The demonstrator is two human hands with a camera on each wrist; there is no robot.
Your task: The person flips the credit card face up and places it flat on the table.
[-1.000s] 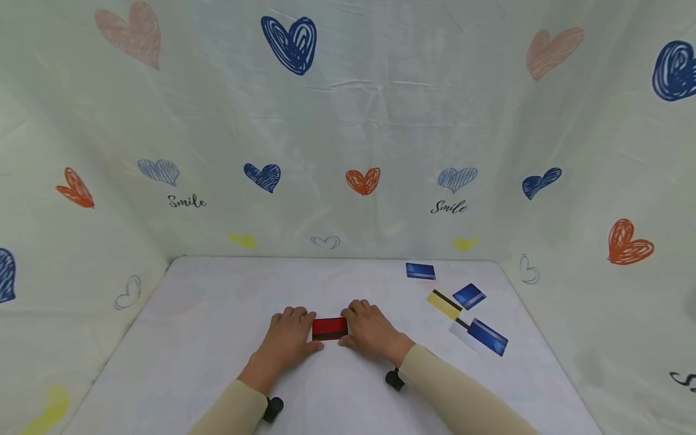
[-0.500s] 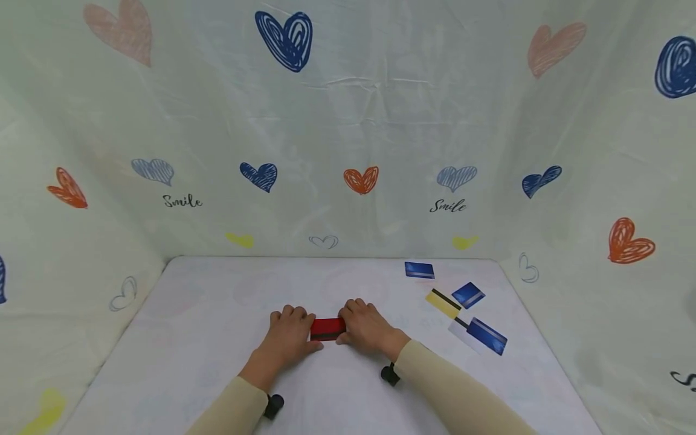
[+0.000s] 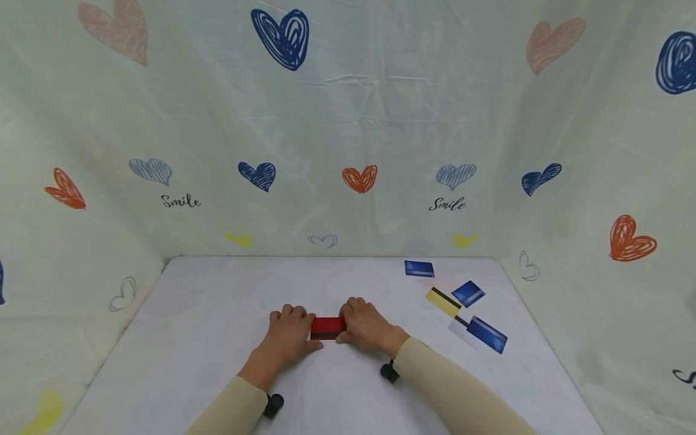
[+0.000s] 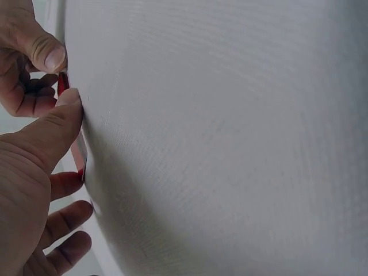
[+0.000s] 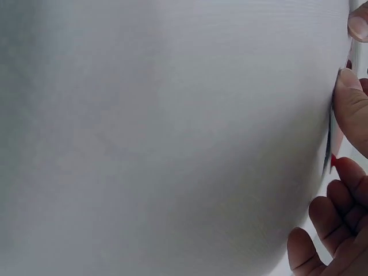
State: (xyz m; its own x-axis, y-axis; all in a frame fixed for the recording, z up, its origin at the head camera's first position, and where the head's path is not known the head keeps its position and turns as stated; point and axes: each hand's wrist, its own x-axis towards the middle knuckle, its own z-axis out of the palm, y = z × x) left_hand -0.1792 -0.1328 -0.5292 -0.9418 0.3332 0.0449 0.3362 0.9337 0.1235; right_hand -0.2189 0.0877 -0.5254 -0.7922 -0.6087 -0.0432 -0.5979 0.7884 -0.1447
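A red card (image 3: 328,328) with a dark stripe along its near side sits at the middle of the white table, between my two hands. My left hand (image 3: 288,335) pinches its left end with thumb and index finger, while the other fingers stay spread off the card in the left wrist view. At the right end, my right hand (image 3: 367,326) pinches it the same way. Seen edge-on in the left wrist view, the card (image 4: 79,154) is partly hidden by the left thumb. A dark edge shows below the red card (image 5: 337,141) in the right wrist view; whether it is another card I cannot tell.
To the right lie several cards: a blue card (image 3: 419,269) at the back, another blue card (image 3: 468,294), a yellow card (image 3: 443,302) with a black stripe, a third blue card (image 3: 487,335), and a whitish card (image 3: 462,336) partly under it. A heart-printed curtain (image 3: 304,133) hangs behind the table.
My right hand has edged slightly left, over the card's right end. The left hand and the red card hold nearly the same place, and the head view has shifted a little.
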